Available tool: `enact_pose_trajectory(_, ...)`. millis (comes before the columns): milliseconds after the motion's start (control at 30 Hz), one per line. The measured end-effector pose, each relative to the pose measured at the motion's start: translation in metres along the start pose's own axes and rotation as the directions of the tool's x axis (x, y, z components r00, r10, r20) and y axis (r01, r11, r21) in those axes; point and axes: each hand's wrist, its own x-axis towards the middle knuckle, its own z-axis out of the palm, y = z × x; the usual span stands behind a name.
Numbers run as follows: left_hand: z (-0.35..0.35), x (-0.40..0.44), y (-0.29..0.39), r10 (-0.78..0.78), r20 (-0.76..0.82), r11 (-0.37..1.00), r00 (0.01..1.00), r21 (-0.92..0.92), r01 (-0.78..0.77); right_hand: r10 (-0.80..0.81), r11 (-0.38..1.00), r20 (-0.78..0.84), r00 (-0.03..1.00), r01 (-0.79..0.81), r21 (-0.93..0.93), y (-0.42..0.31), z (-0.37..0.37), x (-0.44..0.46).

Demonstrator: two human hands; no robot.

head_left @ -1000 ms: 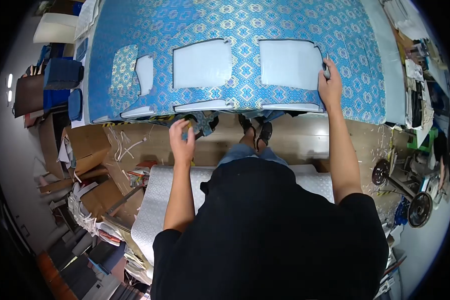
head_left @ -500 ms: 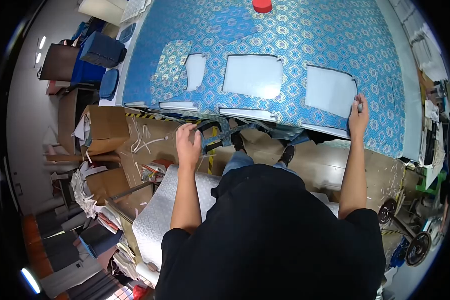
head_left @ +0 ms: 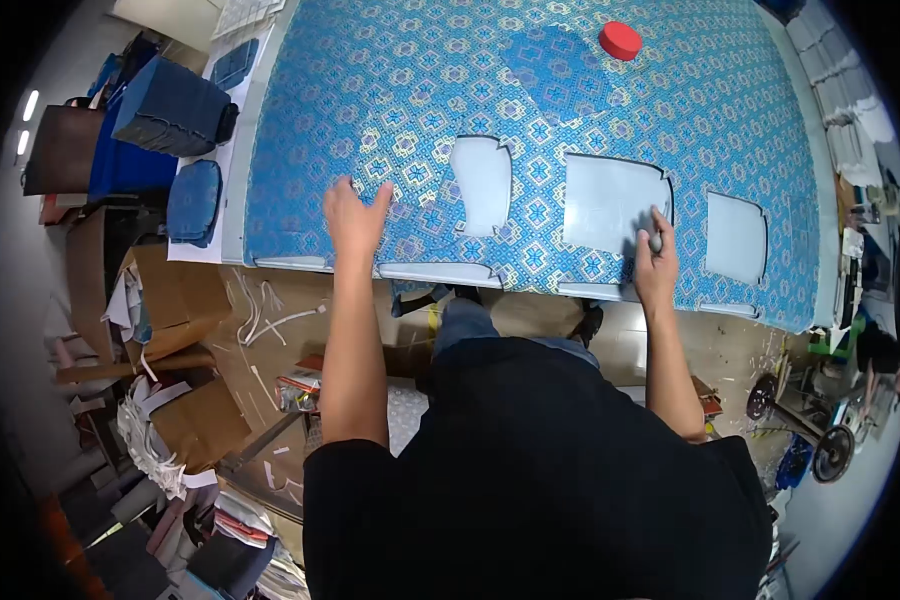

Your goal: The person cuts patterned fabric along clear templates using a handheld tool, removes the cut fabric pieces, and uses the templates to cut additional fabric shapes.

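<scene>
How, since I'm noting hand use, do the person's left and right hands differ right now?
The left hand looks empty, thumb spread from its fingers; the right hand grips a small grey object.
The left hand is over patterned blue fabric; the right hand is by the middle pale opening.
Both are bare.

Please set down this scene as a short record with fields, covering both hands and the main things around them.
Left hand: open, thumb apart from the fingers, over the cloth; contact unclear
Right hand: holding a small grey object, exact kind unclear
Cloth: blue, patterned, spread flat
Cut-outs: three larger pale openings, others along the near edge
Red round object: on the cloth, beyond the hands
Blue stack: left of the cloth
Cardboard box: on the floor, left side
</scene>
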Motion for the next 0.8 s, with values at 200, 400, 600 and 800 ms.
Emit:
enact_pose_trajectory(200, 0.001, 0.06, -0.007, 0.053, 0.187, 0.996, 0.981, 0.067, -0.066, -0.205, 0.913, 0.018, 0.979, 0.198, -0.357, -0.005, 0.045, 0.004)
enact_pose_trajectory(400, -0.03, 0.092, -0.033, 0.367, 0.437, 0.928, 0.822, -0.104, -0.359, -0.187, 0.912, 0.011, 0.982, 0.178, -0.369, -0.009, 0.045, 0.005)
enact_pose_trajectory(600, -0.047, 0.085, -0.031, 0.312, 0.554, 0.932, 0.772, -0.022, -0.361, -0.184, 0.912, -0.02, 0.983, 0.163, -0.376, -0.012, 0.047, 0.006)
enact_pose_trajectory(800, -0.04, 0.086, -0.032, 0.33, 0.684, 0.912, 0.651, -0.053, -0.406, -0.139, 0.945, -0.058, 0.989, 0.115, -0.305, -0.003, 0.048, 0.002)
